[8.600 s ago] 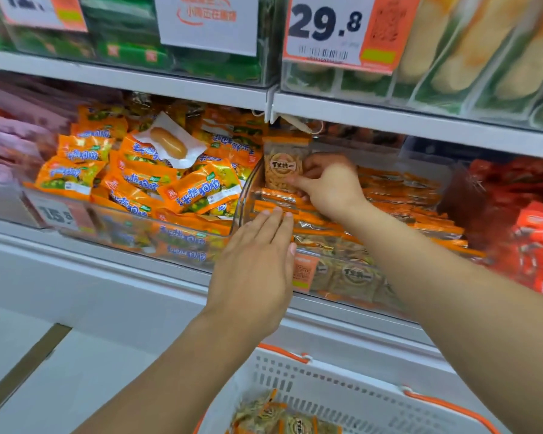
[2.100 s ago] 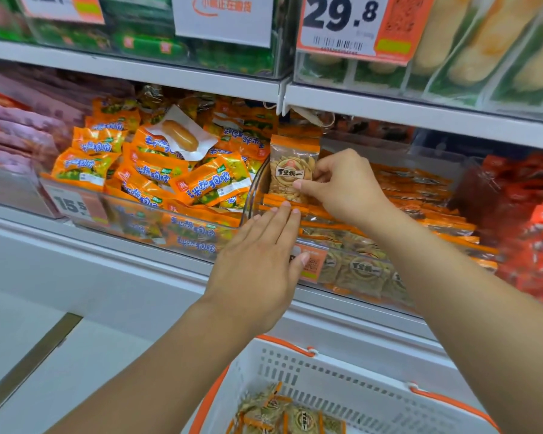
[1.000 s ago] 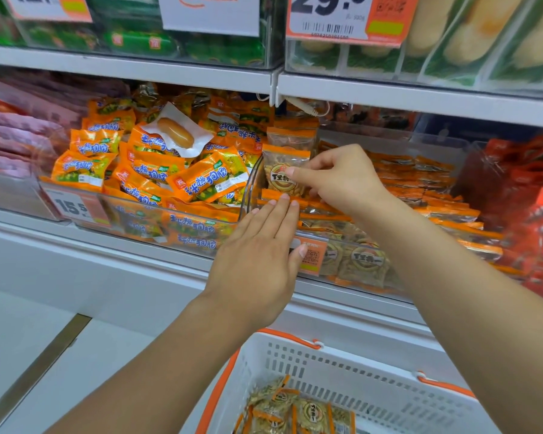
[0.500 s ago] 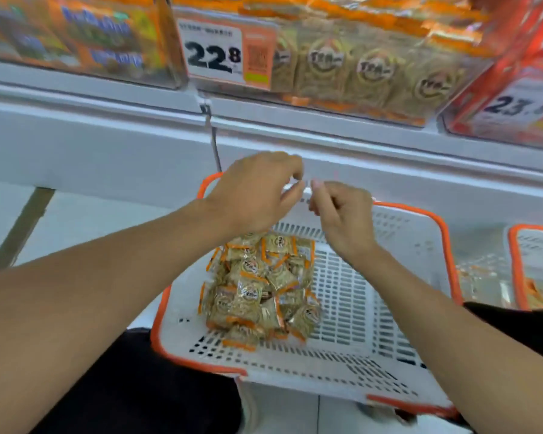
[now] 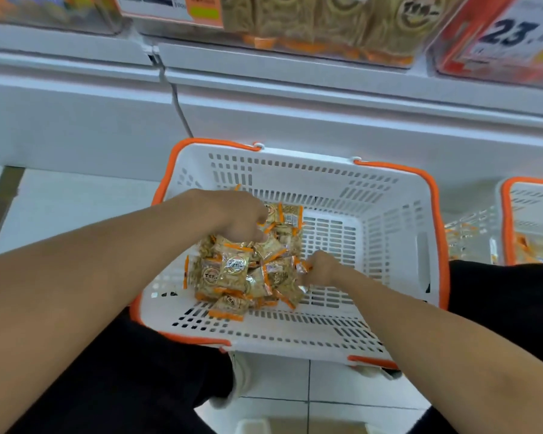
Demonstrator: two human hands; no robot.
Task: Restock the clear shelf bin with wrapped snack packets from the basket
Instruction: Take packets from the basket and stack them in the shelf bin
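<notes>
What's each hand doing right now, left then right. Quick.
Left hand: fingers curled down into the pile of snack packets in the basket, gripping some.
Right hand: pinching a packet at the pile's right edge.

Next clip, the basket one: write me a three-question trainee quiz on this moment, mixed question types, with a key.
1. True or false: both hands are down in the white basket among the pile of snack packets.
2. Multiple choice: the rim of that basket is A) green, B) orange, C) black.
3. Short answer: where does the pile lie in the basket, toward the person's left or right?

Key:
1. True. The left hand is at the far side of the pile and the right hand at its right edge.
2. B.
3. Toward the left; the right part of the basket floor is bare.
</notes>
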